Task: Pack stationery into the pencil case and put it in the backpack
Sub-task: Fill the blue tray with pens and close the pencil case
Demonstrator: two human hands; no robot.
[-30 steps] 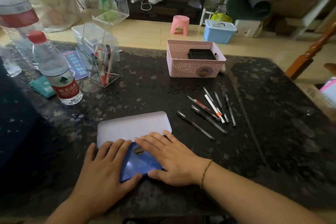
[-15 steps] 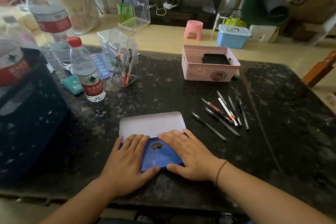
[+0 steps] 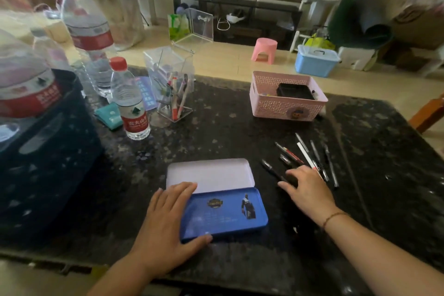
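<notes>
The pencil case lies open on the dark stone table, its white half farther away and its blue printed half nearer to me. My left hand rests flat on the left end of the blue half, thumb at its near edge. Several pens lie loose to the right of the case. My right hand hovers over their near ends, fingers spread, with fingertips at a black pen and nothing gripped. A dark bag stands at the left.
A pink basket holding a black box sits at the back right. A clear pen holder, a small water bottle, a teal packet and large bottles crowd the back left. The table edge runs near me.
My right hand left the blue half of the case and moved right to the pens. My left hand stays on the case. The view shifted left.
</notes>
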